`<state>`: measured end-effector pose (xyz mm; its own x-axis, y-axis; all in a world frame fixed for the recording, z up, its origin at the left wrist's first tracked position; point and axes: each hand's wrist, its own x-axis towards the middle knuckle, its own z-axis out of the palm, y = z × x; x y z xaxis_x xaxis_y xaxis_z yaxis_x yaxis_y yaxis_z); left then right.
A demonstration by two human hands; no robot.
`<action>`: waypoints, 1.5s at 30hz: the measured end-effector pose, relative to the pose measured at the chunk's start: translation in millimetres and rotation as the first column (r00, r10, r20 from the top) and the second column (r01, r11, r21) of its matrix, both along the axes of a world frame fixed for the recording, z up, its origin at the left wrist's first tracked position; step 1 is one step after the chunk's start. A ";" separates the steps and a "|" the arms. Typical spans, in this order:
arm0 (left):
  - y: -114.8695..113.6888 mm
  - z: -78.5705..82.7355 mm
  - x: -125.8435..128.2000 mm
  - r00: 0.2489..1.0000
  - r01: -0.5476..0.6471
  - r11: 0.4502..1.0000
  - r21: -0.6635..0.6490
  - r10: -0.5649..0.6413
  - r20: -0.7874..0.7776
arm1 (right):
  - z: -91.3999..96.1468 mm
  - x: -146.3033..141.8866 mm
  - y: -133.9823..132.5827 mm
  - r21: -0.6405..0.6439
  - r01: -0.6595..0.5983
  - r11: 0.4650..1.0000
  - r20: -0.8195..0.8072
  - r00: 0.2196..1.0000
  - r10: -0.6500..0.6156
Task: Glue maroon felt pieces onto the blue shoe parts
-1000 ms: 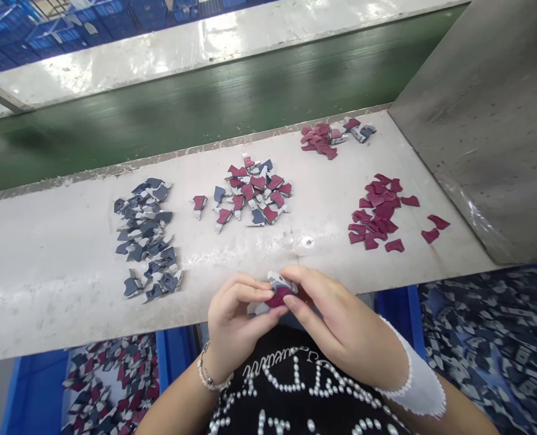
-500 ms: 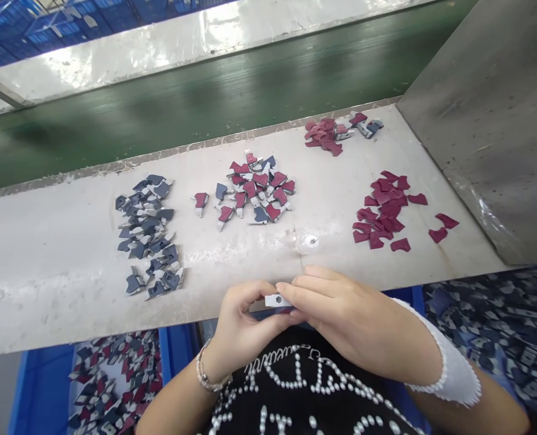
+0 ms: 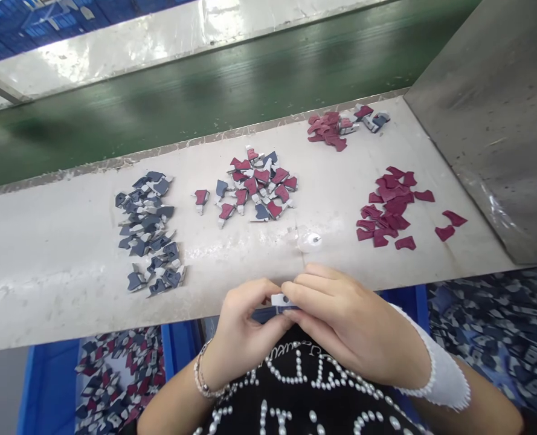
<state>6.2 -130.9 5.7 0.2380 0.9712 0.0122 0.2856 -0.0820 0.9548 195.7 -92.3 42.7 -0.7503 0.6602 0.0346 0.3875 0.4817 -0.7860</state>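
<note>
1. The small flat pale-grey piece [image 3: 280, 299], with a punched hole and a dark blue layer beneath, is held just over the near edge of the table, close before the person's body. It is pinched from both sides, which apparently leaves its upper face open to view.
2. The left hand [image 3: 243, 329] is closed on the piece from the left, thumb and forefinger at its edge. A beaded bracelet [image 3: 202, 377] is worn at that wrist.
3. The right hand [image 3: 350, 320] is closed on the same piece from the right, so both hands are brought together, fingertips touching. A white knitted cuff [image 3: 435, 374] covers that forearm.
4. The scuffed white work table [image 3: 46, 272] bears several heaps, set well apart and seemingly by kind:
   - a heap of navy-and-grey pieces [image 3: 148, 232] at the left;
   - a mixed heap of maroon, navy and grey pieces [image 3: 259, 187] at the middle, with a single maroon piece [image 3: 200, 198] just beside it;
   - a heap of plain maroon pieces [image 3: 388, 208] at the right, with two strays [image 3: 452, 225] near it;
   - a smaller far heap [image 3: 334, 127] at the back edge.
5. A blue plastic crate [image 3: 41, 386] of similar pieces is seen below the table at the left; more pieces [image 3: 490, 326] lie in bulk at the right, within arm's reach.
6. A dark green conveyor belt [image 3: 205, 90] runs behind the table, and a grey metal panel [image 3: 490, 121] closes its right end.
</note>
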 end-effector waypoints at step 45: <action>4.0 -2.3 -138.1 0.464 -0.177 0.984 0.006 0.089 -0.882 | -58.2 22.7 45.6 -0.296 0.312 0.903 0.008 0.946 -0.324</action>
